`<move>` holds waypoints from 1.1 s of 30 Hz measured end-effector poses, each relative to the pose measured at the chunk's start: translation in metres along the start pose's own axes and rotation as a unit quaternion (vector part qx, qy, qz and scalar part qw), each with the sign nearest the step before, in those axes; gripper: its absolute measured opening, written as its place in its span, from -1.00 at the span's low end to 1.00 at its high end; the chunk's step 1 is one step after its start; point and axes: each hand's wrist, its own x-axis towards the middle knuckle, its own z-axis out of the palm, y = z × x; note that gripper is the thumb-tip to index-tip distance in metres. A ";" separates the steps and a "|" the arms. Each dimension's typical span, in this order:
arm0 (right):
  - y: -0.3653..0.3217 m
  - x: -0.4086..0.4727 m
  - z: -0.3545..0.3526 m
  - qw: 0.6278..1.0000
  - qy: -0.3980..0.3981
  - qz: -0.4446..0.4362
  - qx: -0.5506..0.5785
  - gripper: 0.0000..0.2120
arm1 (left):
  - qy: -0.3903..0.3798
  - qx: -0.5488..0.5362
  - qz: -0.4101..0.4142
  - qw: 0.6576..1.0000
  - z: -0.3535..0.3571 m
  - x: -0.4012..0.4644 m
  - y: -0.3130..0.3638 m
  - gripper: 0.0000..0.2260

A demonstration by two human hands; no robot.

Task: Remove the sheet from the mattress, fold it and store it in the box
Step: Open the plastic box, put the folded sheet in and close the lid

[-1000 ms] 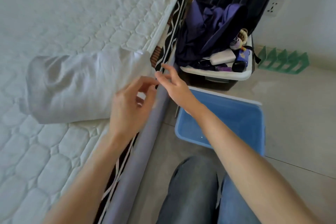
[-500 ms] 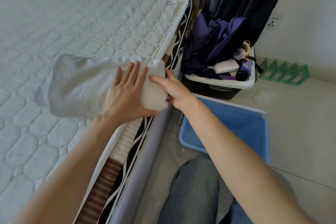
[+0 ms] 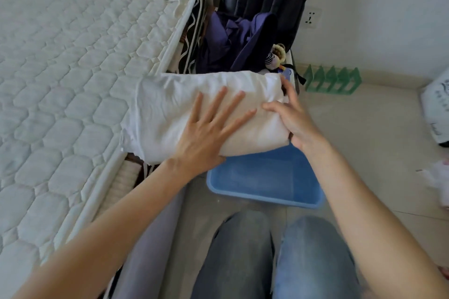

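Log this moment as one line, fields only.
stage: moving to box | folded sheet: off mattress, above blue box | left hand: flat on top | right hand: grips end

A folded white sheet (image 3: 194,114) is held in the air past the right edge of the quilted mattress (image 3: 73,68), its right part above the far side of the blue box (image 3: 264,184) on the floor. The left hand (image 3: 206,136) lies flat on top of the bundle with fingers spread and straight. The right hand (image 3: 294,119) grips the bundle's right end, thumb on top and fingers curled round the edge. Far of the sheet stands a bin of purple clothes (image 3: 233,41). A green rack (image 3: 332,79) lies by the wall at right. The person's jeans-clad knees (image 3: 279,255) show near, below the box.
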 end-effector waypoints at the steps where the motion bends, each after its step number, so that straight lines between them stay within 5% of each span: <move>1: 0.007 0.000 -0.013 1.000 0.007 -0.008 -0.005 -0.37 | 0.003 -0.008 -0.006 1.000 0.008 0.004 0.012 0.01; 21: 0.243 0.023 -0.164 0.990 0.093 0.102 -0.032 -0.32 | -0.110 -0.172 0.087 0.975 0.251 0.034 0.167 0.07; 29: 0.274 0.047 -0.135 0.984 0.051 0.154 -0.073 -0.36 | -0.149 -0.177 0.053 0.971 0.292 0.018 0.152 -0.10; 33: 0.298 0.067 -0.118 0.956 0.011 0.198 -0.215 -0.34 | -0.245 -0.213 0.029 0.945 0.312 0.025 0.134 -0.21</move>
